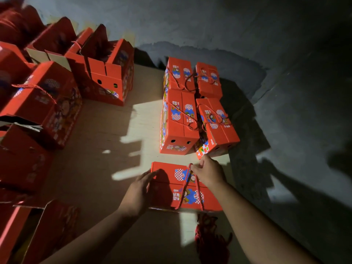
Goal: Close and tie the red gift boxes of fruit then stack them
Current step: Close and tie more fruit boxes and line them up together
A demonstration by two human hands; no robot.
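A closed red gift box [167, 174] lies low in the middle of the head view, on a cardboard sheet. Its red rope handle [185, 184] runs across the lid. My right hand [208, 173] pinches the top of that rope loop at the box's far edge. My left hand [140, 189] lies flat against the box's left end, fingers apart. Behind it stand several closed, tied red boxes [180, 119] in two rows. Open red boxes [106, 73] with raised flaps crowd the left side.
The cardboard sheet [106, 130] covers the floor between the box groups. A bundle of loose red ropes [208, 237] lies just below the near box. Grey concrete floor [285, 121] stretches to the right and a wall rises behind, mostly in shadow.
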